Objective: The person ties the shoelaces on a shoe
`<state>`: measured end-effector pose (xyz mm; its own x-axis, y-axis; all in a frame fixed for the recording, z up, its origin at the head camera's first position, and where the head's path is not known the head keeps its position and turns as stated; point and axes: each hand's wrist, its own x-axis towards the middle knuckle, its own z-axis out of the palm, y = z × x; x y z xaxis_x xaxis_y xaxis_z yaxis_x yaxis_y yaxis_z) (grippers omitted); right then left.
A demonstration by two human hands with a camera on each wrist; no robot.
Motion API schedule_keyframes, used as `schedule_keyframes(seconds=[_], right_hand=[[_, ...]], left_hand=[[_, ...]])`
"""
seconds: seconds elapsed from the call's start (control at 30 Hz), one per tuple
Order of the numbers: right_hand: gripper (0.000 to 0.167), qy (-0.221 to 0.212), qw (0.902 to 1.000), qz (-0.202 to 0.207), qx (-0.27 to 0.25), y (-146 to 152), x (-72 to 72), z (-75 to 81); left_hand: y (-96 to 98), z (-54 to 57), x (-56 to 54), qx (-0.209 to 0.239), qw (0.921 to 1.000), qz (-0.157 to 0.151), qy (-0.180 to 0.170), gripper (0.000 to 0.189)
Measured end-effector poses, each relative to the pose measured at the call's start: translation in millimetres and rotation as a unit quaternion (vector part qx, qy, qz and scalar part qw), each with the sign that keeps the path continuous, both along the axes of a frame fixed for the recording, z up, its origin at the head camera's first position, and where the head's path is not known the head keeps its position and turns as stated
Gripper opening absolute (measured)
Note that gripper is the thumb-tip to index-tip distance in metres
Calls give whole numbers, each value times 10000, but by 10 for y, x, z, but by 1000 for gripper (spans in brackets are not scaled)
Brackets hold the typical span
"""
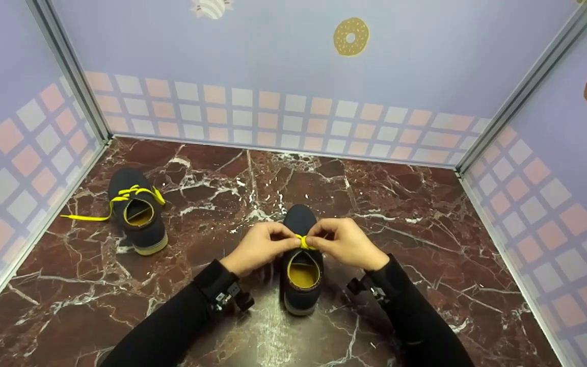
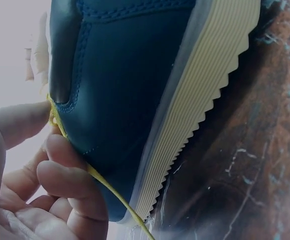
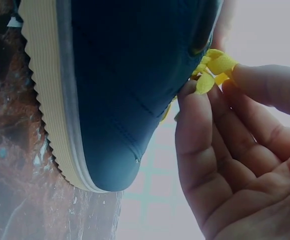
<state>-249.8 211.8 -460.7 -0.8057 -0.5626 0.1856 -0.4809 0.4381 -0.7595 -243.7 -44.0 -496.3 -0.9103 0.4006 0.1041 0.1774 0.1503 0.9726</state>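
A dark shoe (image 1: 301,300) with a yellow insole stands on the marbled surface between both hands, toe pointing away. Its yellow shoelace (image 1: 303,241) is gathered at the top of the opening. From the left side, my left hand (image 1: 264,246) pinches the lace between thumb and fingers. A thin length of lace (image 2: 116,192) runs down past those fingers along the shoe's side in the left wrist view. Opposite it, my right hand (image 1: 347,243) pinches a loop of the lace (image 3: 220,64) with thumb and fingertips. How the lace crosses at the middle is partly hidden by fingers.
A second dark shoe (image 1: 151,232) stands at the left, its yellow lace (image 1: 87,218) trailing onto the marbled surface (image 1: 212,316). Patterned panels (image 1: 283,61) close off the back and both sides, with metal posts (image 1: 528,86) at the corners.
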Motion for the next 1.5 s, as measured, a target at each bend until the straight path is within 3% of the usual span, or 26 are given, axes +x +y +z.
schedule_keyframes(seconds=[0.33, 0.73, 1.07, 1.5], right_hand=[[7, -134, 9999, 59, -47, 6, 1, 9], [6, -128, 9999, -67, 64, 12, 17, 22], [6, -119, 9998, -77, 169, 23, 8, 23], [5, -681, 9977, -18, 71, 82, -42, 13]], left_hand=[[25, -17, 16, 193, 9998, 85, 56, 17], [13, -11, 16, 67, 9990, -90, 422, 17], [3, 6, 8, 15, 9997, -81, 221, 17], [-23, 36, -5, -128, 9998, -56, 119, 16]])
